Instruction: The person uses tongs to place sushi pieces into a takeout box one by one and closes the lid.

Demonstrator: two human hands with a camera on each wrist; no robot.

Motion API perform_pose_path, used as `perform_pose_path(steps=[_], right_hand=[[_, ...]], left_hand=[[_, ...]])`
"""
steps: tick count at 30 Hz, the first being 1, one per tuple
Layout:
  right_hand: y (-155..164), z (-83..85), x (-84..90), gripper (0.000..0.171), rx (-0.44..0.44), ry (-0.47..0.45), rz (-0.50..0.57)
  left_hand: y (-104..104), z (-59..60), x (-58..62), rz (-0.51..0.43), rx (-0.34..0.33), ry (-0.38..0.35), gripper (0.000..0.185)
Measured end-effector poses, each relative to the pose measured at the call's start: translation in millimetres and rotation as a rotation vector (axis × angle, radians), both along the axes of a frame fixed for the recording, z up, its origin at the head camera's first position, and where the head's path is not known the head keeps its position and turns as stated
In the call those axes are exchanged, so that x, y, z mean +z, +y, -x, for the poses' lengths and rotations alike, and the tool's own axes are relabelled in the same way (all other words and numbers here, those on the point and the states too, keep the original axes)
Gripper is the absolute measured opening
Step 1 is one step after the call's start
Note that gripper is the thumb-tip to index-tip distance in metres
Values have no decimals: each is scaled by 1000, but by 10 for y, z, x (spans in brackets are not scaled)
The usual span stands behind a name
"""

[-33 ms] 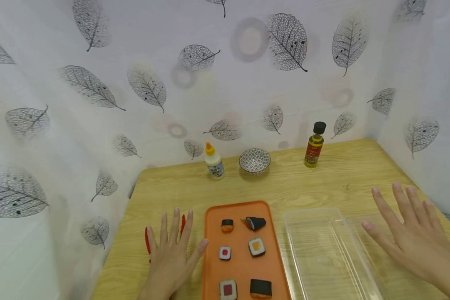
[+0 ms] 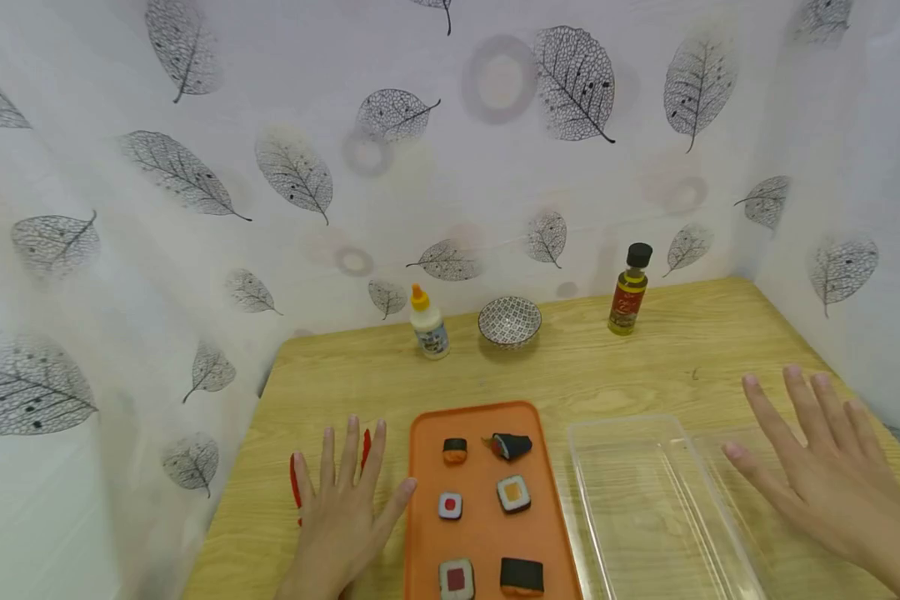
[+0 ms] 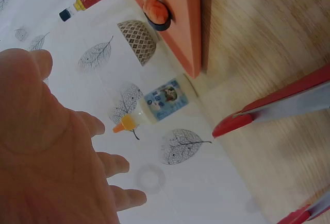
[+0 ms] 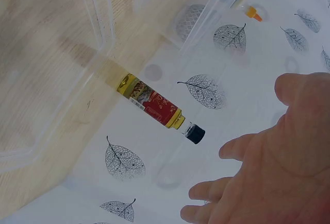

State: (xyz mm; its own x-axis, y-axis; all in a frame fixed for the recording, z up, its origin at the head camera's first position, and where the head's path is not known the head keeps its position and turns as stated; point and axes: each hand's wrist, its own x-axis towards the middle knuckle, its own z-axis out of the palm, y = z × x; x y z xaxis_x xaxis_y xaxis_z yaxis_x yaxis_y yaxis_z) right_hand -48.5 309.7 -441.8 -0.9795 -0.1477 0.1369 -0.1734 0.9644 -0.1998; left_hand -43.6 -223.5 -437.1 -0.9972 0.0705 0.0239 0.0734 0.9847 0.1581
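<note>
My left hand (image 2: pixel 345 517) is spread with straight fingers and holds nothing. Beneath it, mostly hidden in the head view, lie red-tipped metal tongs (image 3: pixel 289 103). Just right of that hand is an orange tray (image 2: pixel 480 533) bearing several sushi pieces, among them a dark cone-shaped hand roll (image 2: pixel 511 447), a square roll with an orange centre (image 2: pixel 513 494) and a black-wrapped piece (image 2: pixel 521 576). Over the table's right side my right hand (image 2: pixel 832 475) is also spread and holds nothing. A clear plastic container (image 2: pixel 624 422) stands between the tray and this hand, its open lid partly below the hand.
At the back of the wooden table (image 2: pixel 345 375) stand a white bottle with an orange nozzle (image 2: pixel 431 329), a patterned bowl (image 2: pixel 509 322) and an oil bottle (image 2: pixel 627 296) with a black cap. A leaf-printed white curtain (image 2: pixel 450 192) encloses the back and sides.
</note>
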Motion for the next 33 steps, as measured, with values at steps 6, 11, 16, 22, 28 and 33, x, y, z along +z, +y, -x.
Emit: perform_pose_path(steps=[6,11,16,22,28,33], right_hand=[[5,8,-12,91,32,18,36],[26,16,-37,84,86,-16,185],[39,32,-82,78,107,-86,354],[30,78,-135,75,145,-155,455],[21,76,-220,72,179,-288,455],[40,48,-331,67,179,-353,465]], left_hand=[[-18,-2,6,-6,7,8,85],[-43,-13,29,-29,29,-17,83],[-94,-40,26,-36,73,-33,83],[-187,-99,-1,-31,148,-28,89],[-260,-150,-37,-50,306,-145,111],[-288,-188,-103,-47,438,-230,132]])
